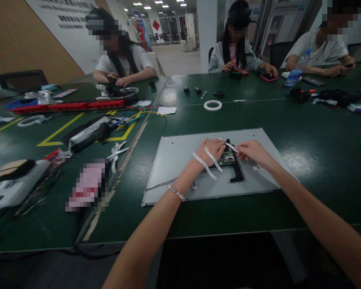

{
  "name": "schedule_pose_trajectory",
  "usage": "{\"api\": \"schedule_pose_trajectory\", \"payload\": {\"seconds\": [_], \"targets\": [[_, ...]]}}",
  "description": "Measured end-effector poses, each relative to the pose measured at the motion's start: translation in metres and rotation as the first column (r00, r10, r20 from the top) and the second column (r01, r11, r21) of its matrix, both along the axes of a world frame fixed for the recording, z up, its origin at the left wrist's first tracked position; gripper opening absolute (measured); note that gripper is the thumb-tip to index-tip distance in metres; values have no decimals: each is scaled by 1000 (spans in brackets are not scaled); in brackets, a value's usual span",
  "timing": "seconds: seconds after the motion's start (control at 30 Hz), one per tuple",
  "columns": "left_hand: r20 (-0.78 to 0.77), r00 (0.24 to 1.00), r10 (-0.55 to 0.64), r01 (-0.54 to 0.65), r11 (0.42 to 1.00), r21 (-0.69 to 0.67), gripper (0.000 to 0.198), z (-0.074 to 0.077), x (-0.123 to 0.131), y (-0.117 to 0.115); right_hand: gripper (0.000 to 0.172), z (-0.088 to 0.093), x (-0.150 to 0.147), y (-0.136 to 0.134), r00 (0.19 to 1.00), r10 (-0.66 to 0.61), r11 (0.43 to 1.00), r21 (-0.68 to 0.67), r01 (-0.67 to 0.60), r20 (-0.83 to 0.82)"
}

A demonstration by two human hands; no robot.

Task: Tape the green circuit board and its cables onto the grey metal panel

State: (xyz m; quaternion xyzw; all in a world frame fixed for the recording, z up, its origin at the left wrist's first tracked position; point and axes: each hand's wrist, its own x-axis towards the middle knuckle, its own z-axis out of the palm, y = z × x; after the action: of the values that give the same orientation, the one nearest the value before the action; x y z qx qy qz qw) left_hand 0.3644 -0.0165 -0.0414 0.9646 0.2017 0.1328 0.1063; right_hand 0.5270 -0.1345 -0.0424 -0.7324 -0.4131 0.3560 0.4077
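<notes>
A white panel (171,168) lies flat on the green table, with a black frame (237,170) and a green circuit board (227,157) on it. My left hand (206,154) is over the board's left side, fingers bent closed at one end of a narrow white tape strip (231,147). Its fingertips are partly hidden. Two more tape strips (205,165) cling to the back of this hand. My right hand (252,153) pinches the strip's other end, just right of the frame. A flat grey cable (161,184) runs off the panel's left side.
Beyond the panel lie a white tape roll (213,105) and a small wrench (203,95). Loose tape strips (116,154), a pink blurred object (88,184) and a white device (15,184) are at left. Several people sit opposite; a water bottle (297,70) stands at far right.
</notes>
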Motion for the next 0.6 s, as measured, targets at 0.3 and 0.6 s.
{"api": "schedule_pose_trajectory", "payload": {"seconds": [0.3,0.6], "targets": [[-44,999,20,-18,999,41,40,3,0,-2,41,1,-8,-6,964,-34,999,17,31,265],[-55,996,68,-68,998,12,41,4,-1,-6,38,13,-30,-16,497,157,983,-184,6,854]]}}
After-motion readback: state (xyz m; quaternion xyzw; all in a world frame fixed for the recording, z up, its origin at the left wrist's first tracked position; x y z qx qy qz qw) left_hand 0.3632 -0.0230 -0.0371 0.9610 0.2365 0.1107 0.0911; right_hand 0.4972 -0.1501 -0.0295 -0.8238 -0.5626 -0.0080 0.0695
